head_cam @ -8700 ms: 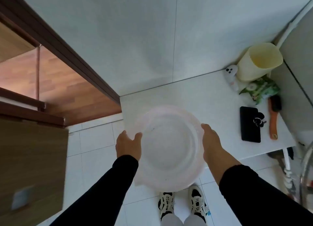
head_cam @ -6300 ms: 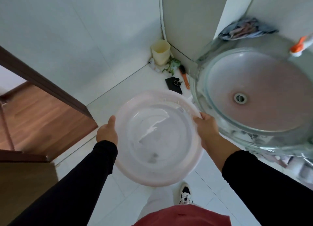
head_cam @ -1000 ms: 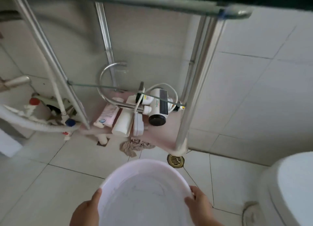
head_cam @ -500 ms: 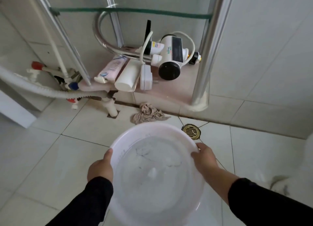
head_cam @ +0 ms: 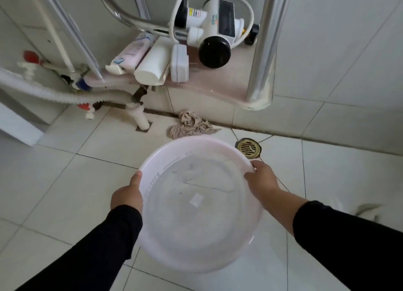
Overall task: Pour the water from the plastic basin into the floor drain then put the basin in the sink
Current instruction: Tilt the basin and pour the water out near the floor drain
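- The tiled floor (head_cam: 65, 181) is taking up most of the view, with grout lines running under everything the person is holding.
- The plastic basin (head_cam: 196, 203) is being carried low over the floor, gripped on opposite sides of its rim. Water is sitting in it, so the pour isn't done yet as far as anyone can tell.
- The left hand (head_cam: 127, 196) is clamping the basin's left rim, thumb on top, the other fingers hidden underneath.
- The right hand (head_cam: 260, 180) is pinching the far-right rim, fingers curled over the edge.
- A crumpled rag (head_cam: 192, 125) is lying on the floor well beyond the fingertips, past the basin's far edge.
- The floor drain (head_cam: 248, 148) is sitting just beyond the right hand's fingers, right next to the basin's far-right rim, so it looks pretty much lined up.
- Still left, by the look of it: tipping the rim toward the drain, emptying it, then taking the basin to the sink, which isn't in view here.
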Tool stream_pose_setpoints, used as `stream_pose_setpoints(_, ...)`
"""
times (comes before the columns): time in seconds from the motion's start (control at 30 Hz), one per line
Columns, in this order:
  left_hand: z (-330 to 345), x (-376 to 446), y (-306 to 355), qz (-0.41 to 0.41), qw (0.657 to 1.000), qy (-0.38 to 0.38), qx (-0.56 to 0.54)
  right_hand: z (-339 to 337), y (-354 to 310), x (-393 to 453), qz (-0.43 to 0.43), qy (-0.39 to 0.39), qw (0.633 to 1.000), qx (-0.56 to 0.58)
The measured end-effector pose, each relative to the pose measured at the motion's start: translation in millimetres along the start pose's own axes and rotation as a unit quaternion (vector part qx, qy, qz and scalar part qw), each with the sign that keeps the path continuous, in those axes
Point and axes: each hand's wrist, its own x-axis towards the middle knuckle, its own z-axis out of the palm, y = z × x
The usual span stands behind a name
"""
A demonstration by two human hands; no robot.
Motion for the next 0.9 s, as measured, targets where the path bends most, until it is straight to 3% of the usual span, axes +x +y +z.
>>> stream_pose_setpoints(0.3, 5.2, -0.6, -6.0, -0.022, 0.999, -0.025, -0.037, 8.3, 13.3, 14.7, -0.029, -0.004, 0.999, -0.022)
stream_pose_setpoints(0.6, 7.3, 7.3, -13.8, -0.036, 0.995, -0.092, -0.018, 18.2, 31.9, 30.8, -0.104, -0.053, 0.985, -0.127)
stream_pose_setpoints(0.9, 9.9, 8.7, -15.0, -0.091, 0.985, -0.147, -0.024, 17.4, 43.9, 44.4, -0.099, -0.09, 0.976, -0.173)
